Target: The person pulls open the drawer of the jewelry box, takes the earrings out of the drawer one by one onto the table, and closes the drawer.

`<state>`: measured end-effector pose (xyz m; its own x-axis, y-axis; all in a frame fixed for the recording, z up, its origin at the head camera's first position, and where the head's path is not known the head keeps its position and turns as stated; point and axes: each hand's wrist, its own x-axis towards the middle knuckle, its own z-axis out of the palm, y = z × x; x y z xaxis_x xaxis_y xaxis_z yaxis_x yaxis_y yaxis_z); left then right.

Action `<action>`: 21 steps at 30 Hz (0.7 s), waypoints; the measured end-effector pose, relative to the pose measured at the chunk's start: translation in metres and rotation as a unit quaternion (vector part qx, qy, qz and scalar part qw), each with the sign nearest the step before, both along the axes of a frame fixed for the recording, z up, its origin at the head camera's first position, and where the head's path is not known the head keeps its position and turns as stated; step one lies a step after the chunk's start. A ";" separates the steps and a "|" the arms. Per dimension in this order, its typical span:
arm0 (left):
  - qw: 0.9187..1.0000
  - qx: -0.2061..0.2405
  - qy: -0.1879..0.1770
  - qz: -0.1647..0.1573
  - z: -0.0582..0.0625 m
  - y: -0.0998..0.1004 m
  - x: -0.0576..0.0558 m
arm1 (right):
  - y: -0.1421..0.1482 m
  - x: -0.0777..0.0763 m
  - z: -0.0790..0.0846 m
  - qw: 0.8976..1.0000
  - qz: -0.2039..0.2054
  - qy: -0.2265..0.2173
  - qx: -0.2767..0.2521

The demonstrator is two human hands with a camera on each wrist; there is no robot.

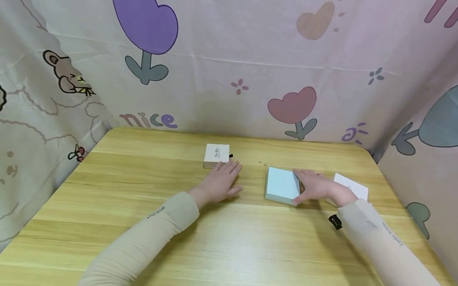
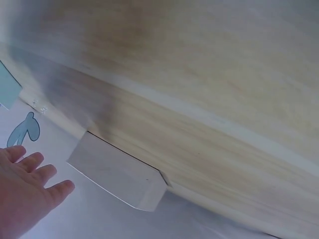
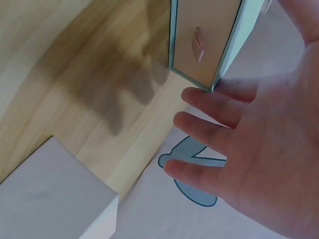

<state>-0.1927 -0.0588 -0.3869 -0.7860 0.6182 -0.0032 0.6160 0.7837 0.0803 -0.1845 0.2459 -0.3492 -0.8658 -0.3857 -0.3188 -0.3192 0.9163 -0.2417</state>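
Note:
In the head view, a light blue square box lies right of the table's middle. My right hand spans its right side, thumb at the near corner and index finger at the far corner, pinching it. The right wrist view shows that side of the box with a small ribbon pull; the other fingers of the right hand stretch out free. My left hand is spread with straight fingers, just in front of a small white box with dark lettering and a black tab. Nothing is held in it.
A second white box lies behind the right wrist, partly covered by it. A black tab shows beside the right sleeve. The wooden table meets a patterned cloth backdrop at the back and sides.

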 end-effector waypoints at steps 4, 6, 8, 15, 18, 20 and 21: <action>1.000 0.010 -0.009 -0.011 0.001 0.006 0.002 | -0.005 0.001 -0.002 1.000 0.001 0.006 -0.006; 1.000 0.012 -0.010 -0.015 0.001 0.009 0.003 | -0.010 0.002 -0.002 1.000 0.007 0.012 -0.006; 1.000 0.014 -0.011 -0.018 0.000 0.011 0.004 | -0.015 0.003 -0.003 1.000 0.012 0.018 -0.004; 0.999 0.022 -0.007 -0.029 -0.001 0.012 0.004 | -0.032 0.007 -0.003 0.999 0.028 0.034 -0.003; 0.999 0.019 -0.005 -0.031 -0.001 0.010 0.004 | -0.039 0.007 -0.005 0.999 0.035 0.037 -0.003; 0.999 0.018 -0.006 -0.032 -0.001 0.009 0.004 | -0.043 0.007 -0.006 0.999 0.039 0.038 -0.003; 0.999 0.017 -0.007 -0.032 -0.001 0.009 0.005 | -0.045 0.006 -0.007 0.999 0.039 0.037 -0.003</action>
